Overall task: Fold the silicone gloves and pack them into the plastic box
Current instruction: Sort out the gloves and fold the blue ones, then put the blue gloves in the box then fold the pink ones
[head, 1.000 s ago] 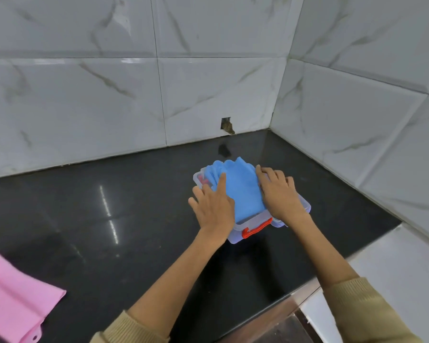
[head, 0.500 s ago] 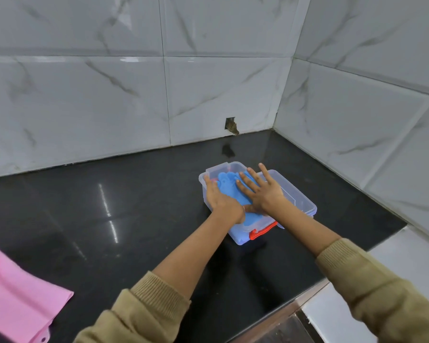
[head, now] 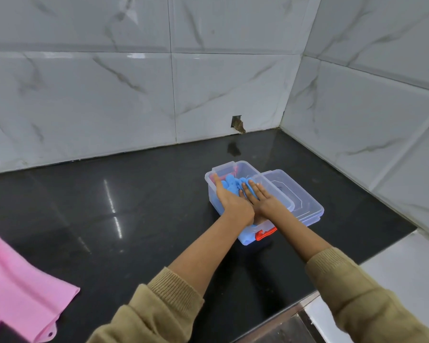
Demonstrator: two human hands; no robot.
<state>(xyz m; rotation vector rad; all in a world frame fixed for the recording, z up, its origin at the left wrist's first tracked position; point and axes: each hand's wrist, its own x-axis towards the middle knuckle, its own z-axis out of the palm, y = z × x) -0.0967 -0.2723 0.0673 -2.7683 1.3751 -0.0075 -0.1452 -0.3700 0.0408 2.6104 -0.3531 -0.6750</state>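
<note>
Blue silicone glove (head: 229, 185): now sunk inside the plastic box (head: 233, 167), where one second ago it lay spread over the rim, covering most of the opening. Its fingertips bunch toward the far left corner of the box; the rest is hidden under the hands.

Left hand (head: 229, 203): fingers straight and together, palm down on the glove along the box's left inner wall. Half a second ago it sat lower, at the near left edge.

Right hand (head: 264, 203): fingers straight, slightly spread, pressing flat on the glove just beside the left hand; the two hands touch at the wrists. Earlier its fingers fanned wider across the glove.

Plastic box: clear, rectangular, open-topped, standing on the black bench (head: 134, 206) near the corner of the walls. Contents: the blue glove, plus a trace of red or pink (head: 224, 175) showing at the far end beneath it; what that is cannot be told.

Lid (head: 300, 201): clear, lying just beside the box on its right, partly overlapping the rim. In the earlier pictures it is not clearly told apart from the box.

Red latch (head: 265, 233): on the box's near end, below the wrists.

Pink silicone sheet (head: 22, 293): at the bench's near left corner, well apart from the box; position unchanged.

Sleeves (head: 159, 313): tan knit, on both forearms.

Tiled wall (head: 109, 95): white marble pattern, with a small broken notch (head: 238, 123) at its base.
</note>
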